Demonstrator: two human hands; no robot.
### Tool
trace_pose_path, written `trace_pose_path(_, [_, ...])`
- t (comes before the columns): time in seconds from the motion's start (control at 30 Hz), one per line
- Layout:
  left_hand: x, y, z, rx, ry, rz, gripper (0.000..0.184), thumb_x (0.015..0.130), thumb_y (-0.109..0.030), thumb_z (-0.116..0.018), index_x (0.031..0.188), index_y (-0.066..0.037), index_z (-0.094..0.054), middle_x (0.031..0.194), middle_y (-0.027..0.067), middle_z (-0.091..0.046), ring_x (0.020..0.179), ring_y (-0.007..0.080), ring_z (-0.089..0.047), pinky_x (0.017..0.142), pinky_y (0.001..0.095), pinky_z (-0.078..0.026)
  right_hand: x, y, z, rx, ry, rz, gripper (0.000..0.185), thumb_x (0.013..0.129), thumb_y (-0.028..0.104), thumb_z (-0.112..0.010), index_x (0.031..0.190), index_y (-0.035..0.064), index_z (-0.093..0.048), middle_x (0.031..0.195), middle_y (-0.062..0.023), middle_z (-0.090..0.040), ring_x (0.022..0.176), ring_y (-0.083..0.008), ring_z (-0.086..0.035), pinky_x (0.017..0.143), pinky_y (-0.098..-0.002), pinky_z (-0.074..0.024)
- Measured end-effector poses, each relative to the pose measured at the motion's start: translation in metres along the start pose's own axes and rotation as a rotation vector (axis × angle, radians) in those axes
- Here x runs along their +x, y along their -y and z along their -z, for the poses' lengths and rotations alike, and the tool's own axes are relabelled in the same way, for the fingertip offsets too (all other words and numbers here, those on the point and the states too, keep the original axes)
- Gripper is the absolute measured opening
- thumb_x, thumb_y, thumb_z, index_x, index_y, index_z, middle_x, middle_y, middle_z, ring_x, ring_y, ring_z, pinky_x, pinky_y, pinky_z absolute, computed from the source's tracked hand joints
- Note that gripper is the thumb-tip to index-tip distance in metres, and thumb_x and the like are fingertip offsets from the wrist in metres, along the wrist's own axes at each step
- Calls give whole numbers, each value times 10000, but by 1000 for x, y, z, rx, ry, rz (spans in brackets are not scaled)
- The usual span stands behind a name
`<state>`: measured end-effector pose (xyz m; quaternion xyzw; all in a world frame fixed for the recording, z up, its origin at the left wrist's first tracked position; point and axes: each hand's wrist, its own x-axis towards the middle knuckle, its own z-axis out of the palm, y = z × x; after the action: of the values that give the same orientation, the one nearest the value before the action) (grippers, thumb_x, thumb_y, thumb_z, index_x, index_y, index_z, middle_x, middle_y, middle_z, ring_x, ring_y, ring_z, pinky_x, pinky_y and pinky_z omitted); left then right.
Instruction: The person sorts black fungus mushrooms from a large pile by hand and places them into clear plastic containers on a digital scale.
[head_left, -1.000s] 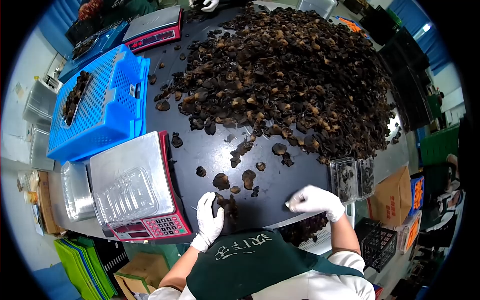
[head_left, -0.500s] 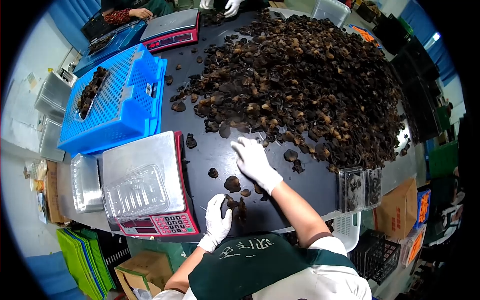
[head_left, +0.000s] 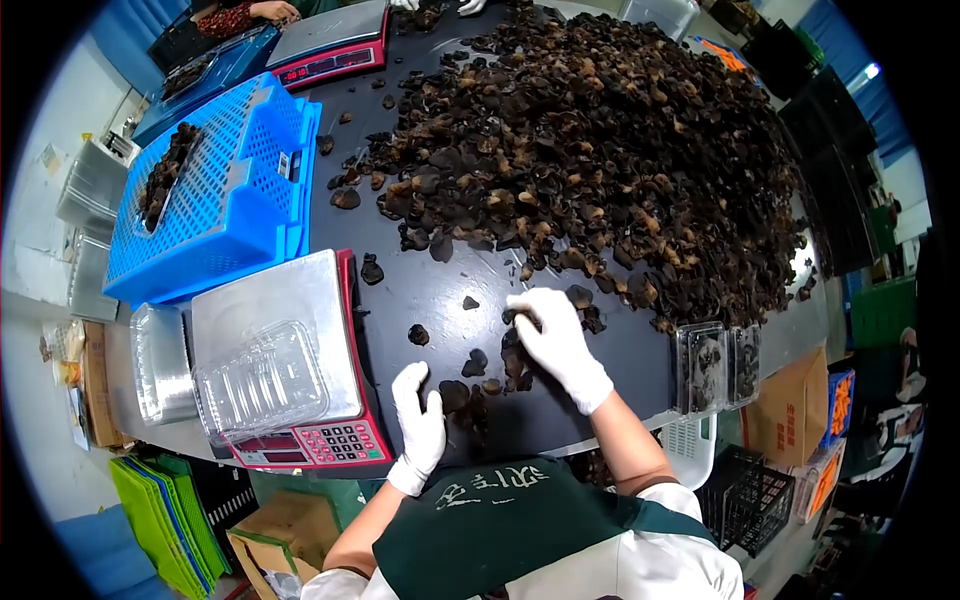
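Observation:
A big heap of dark brown wood ear mushrooms [head_left: 600, 160] covers the far side of the dark table. My right hand [head_left: 558, 345], in a white glove, is curled at the near edge of the heap. Its thumb and fingertips close around a small dark wood ear mushroom [head_left: 509, 316]. My left hand [head_left: 420, 425], also gloved, rests at the table's near edge with thumb and fingers apart, holding nothing. Beside it lie several loose mushrooms [head_left: 455, 395]. On the red scale [head_left: 350, 440] to the left sits a clear plastic tray [head_left: 265, 380].
A blue basket [head_left: 225, 200] with mushrooms on it stands behind the scale. Clear trays [head_left: 160, 365] are stacked left of the scale. Filled clear boxes [head_left: 702, 365] stand at the right edge. Another scale [head_left: 330, 45] and a co-worker's gloved hands are at the back.
My right hand has moved right and a little toward me, its fingers curling from spread to closed. More loose mushrooms lie between my hands. The view has shifted slightly.

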<state>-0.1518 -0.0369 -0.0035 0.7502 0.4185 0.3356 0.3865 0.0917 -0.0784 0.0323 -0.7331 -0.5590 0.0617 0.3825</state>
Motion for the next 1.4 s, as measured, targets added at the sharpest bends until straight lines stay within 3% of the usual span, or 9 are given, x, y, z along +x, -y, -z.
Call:
trace_pose_path(0.17, [52, -14, -7, 185, 6, -20, 592, 794, -7, -577, 1370, -49, -450, 1442, 231, -349, 1324, 385, -342, 1111, 444, -264, -12, -8, -13, -208, 142, -86, 445, 795, 238, -620, 1223, 123, -587, 1252, -125, -548, 1107, -308, -496, 918, -428, -418])
trace_pose_path(0.3, [56, 0, -17, 478, 217, -123, 550, 791, -138, -619, 1325, -87, -498, 1374, 183, -428, 1304, 397, -351, 1104, 457, -252, -29, 0, -17, -27, 267, -96, 341, 790, 98, -612, 1131, 100, -620, 1117, -115, -610, 1006, -297, -557, 872, -377, -453])
trace_pose_path(0.43, [39, -6, -13, 168, 288, -319, 250, 746, -37, -650, 995, -58, -651, 962, 114, -638, 988, 328, -577, 956, 431, -416, -40, -5, -9, 381, 112, -307, 294, 843, 34, -592, 1134, 54, -627, 1024, -76, -654, 893, -175, -627, 810, -282, -488])
trace_pose_path(0.53, [30, -11, -7, 94, 288, -284, 234, 747, -36, -639, 981, -51, -648, 941, 114, -636, 970, 317, -579, 914, 419, -435, -40, -5, 7, 759, 78, -621, 289, 902, 34, -562, 1188, 3, -591, 998, -6, -625, 873, -48, -558, 780, -221, -474])
trace_pose_path(0.77, [43, -38, -3, 220, 220, -282, 340, 745, -52, -663, 1083, -64, -630, 1054, 104, -615, 1060, 311, -540, 950, 406, -413, -46, -7, 21, 929, 50, -734, 268, 949, 107, -532, 1193, 18, -599, 967, -47, -647, 720, -69, -554, 646, -207, -463])
trace_pose_path(0.9, [38, -60, -11, -125, 336, -207, 455, 737, -20, -705, 1175, -59, -589, 1081, 129, -613, 1025, 317, -585, 884, 386, -473, -57, 5, 26, 1175, 99, -794, 276, 969, 204, -526, 1155, 25, -622, 925, -62, -657, 629, -82, -545, 587, -203, -451])
trace_pose_path(1.03, [35, -57, -11, -1, 358, -247, 477, 735, -8, -714, 1190, -50, -578, 1148, 144, -580, 1063, 309, -563, 919, 366, -457, -67, 8, 36, 1104, 339, -564, 367, 959, 299, -524, 958, -45, -651, 865, -148, -662, 753, -215, -615, 686, -317, -487])
trace_pose_path(1.2, [38, -39, 0, 238, 261, -261, 443, 764, -146, -676, 1192, -74, -588, 1189, 145, -537, 1116, 331, -503, 982, 434, -379, -77, -17, 86, 1166, 887, -588, 329, 943, 215, -537, 825, -54, -686, 813, -100, -703, 763, -132, -634, 739, -265, -480])
trace_pose_path(1.4, [40, -35, -14, 414, 340, -282, 557, 758, -242, -691, 1294, -176, -556, 1319, 155, -475, 1235, 408, -379, 1057, 526, -273, -60, -5, 91, 845, 1004, -594, 184, 878, 123, -608, 785, -22, -673, 756, -71, -685, 759, -116, -634, 732, -277, -494])
